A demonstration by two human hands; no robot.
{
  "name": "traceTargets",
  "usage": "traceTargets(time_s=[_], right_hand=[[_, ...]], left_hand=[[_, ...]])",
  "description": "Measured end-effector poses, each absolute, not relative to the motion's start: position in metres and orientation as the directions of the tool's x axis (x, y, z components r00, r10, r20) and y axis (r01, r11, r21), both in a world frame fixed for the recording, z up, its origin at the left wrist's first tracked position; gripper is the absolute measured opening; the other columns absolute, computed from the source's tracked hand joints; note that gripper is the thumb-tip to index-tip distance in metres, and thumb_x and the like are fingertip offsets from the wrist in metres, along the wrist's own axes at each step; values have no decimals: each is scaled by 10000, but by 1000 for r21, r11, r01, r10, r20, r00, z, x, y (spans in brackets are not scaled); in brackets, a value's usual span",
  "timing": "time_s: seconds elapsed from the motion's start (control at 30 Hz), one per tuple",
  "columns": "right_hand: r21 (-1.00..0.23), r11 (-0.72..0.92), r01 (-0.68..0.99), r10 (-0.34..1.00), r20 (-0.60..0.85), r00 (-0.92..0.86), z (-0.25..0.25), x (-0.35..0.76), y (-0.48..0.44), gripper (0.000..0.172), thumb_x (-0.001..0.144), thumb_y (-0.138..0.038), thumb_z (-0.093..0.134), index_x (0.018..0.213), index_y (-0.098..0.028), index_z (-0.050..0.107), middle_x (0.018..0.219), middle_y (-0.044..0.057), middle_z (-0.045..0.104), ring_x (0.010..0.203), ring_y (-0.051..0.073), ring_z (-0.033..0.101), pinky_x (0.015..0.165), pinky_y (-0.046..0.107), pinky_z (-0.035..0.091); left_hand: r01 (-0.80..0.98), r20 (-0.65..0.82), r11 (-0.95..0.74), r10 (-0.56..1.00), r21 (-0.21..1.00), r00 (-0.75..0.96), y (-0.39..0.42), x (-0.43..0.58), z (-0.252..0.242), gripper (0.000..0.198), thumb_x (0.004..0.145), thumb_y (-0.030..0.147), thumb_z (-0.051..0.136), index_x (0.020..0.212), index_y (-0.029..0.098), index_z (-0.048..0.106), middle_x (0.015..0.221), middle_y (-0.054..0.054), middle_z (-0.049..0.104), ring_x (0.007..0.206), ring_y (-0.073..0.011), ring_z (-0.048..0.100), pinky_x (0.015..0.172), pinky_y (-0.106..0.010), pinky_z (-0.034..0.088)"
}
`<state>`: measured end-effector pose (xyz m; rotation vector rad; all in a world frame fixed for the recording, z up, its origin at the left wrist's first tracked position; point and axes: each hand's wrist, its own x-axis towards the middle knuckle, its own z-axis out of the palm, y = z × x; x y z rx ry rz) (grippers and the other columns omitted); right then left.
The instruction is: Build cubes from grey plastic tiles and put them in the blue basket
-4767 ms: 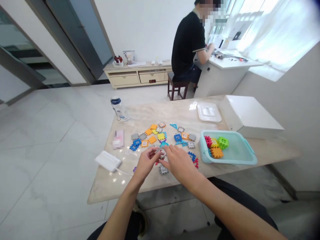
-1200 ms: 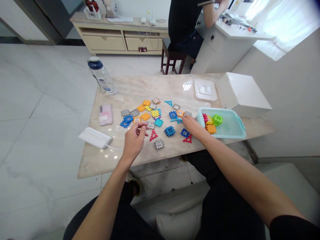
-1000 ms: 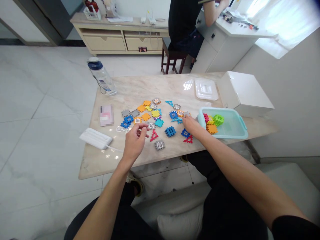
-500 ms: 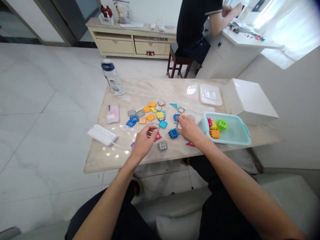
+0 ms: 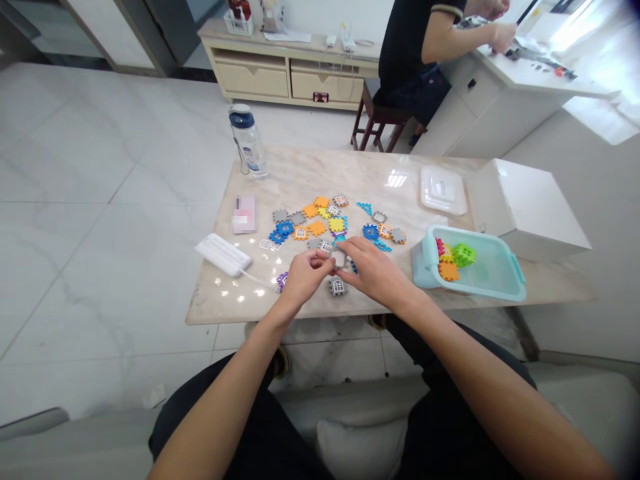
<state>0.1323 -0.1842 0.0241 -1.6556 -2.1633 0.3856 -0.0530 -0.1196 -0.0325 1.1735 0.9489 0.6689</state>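
Observation:
A grey toothed building tile [image 5: 339, 259] is held between my two hands above the front middle of the table. My left hand [image 5: 310, 272] pinches its left edge with thumb and fingertips. From the right, my right hand [image 5: 374, 272] grips it with fingers over the far edge and thumb at the near side. Just below them lies a grey window tile [image 5: 338, 287]. Orange tiles [image 5: 317, 228], blue tiles [image 5: 285, 228] and a yellow tile [image 5: 337, 225] are spread beyond my hands. A purple tile [image 5: 282, 281] lies left of my left hand, which partly hides it.
A turquoise bin [image 5: 425, 267] holding several joined pieces stands right, near a clear lid [image 5: 443, 190] and white box [image 5: 543, 200]. At left are a water bottle [image 5: 251, 152], a pink packet [image 5: 245, 215] and a white corded device [image 5: 223, 255]. Another person [image 5: 413, 47] sits beyond.
My right hand has moved left from the tiles near the bin, bringing the grey tile to my left hand. The left hand has closed on its edge. The view has shifted slightly.

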Motion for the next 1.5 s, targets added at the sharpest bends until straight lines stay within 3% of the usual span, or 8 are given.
traceTargets(time_s=[0.23, 0.43, 0.63, 0.97, 1.2, 1.5], right_hand=[[-351, 238, 906, 970, 29, -243, 19, 134, -184, 379, 998, -218, 696, 1366, -155, 634, 1287, 146, 674, 1261, 308, 605, 1114, 456, 517], [-173, 259, 950, 937, -195, -291, -4, 129, -183, 276, 934, -218, 760, 1176, -105, 689, 1243, 161, 655, 1185, 304, 582, 1078, 416, 501], [-69, 311, 948, 887, -337, -315, -28, 120, -192, 326, 877, -247, 824, 1151, -109, 713, 1230, 177, 683, 1214, 332, 568, 1028, 415, 484], [-30, 319, 947, 890, -335, -311, -40, 118, -192, 334, 876, -249, 824, 1164, -128, 707, 1284, 172, 666, 1238, 327, 561, 1013, 394, 468], [-64, 336, 940, 865, -373, -334, -36, 119, -190, 258, 950, -259, 779, 1172, -136, 734, 1240, 151, 702, 1244, 322, 591, 1047, 403, 481], [-69, 313, 947, 864, -394, -314, -32, 116, -187, 185, 1001, -226, 697, 1155, -140, 754, 1234, 167, 718, 1242, 306, 622, 1029, 380, 495]], left_hand=[[323, -52, -66, 938, 944, 343, -127, -50, -26, 120, 937, 337, 705, 953, 223, 741, 977, -46, 813, 885, -207, 767, 769, -313, 582], [378, 32, -118, 973, 918, 227, -117, -55, -23, 91, 991, 257, 634, 1047, 227, 699, 1138, -68, 799, 1036, -210, 749, 870, -340, 582], [367, 61, -140, 974, 920, 218, -116, -60, -18, 111, 978, 209, 632, 1083, 231, 663, 1182, -73, 783, 987, -199, 741, 769, -316, 564], [315, 62, -115, 983, 942, 173, -116, -63, -14, 207, 979, 193, 635, 1181, 233, 625, 1183, -71, 774, 955, -185, 745, 804, -322, 573], [347, 53, -129, 974, 929, 220, -116, -65, -12, 89, 984, 227, 606, 1051, 229, 665, 1168, -62, 786, 960, -187, 737, 777, -309, 566], [353, 47, -128, 972, 927, 230, -115, -62, -12, 99, 974, 209, 604, 1044, 218, 673, 1140, -61, 791, 942, -183, 734, 743, -297, 543]])
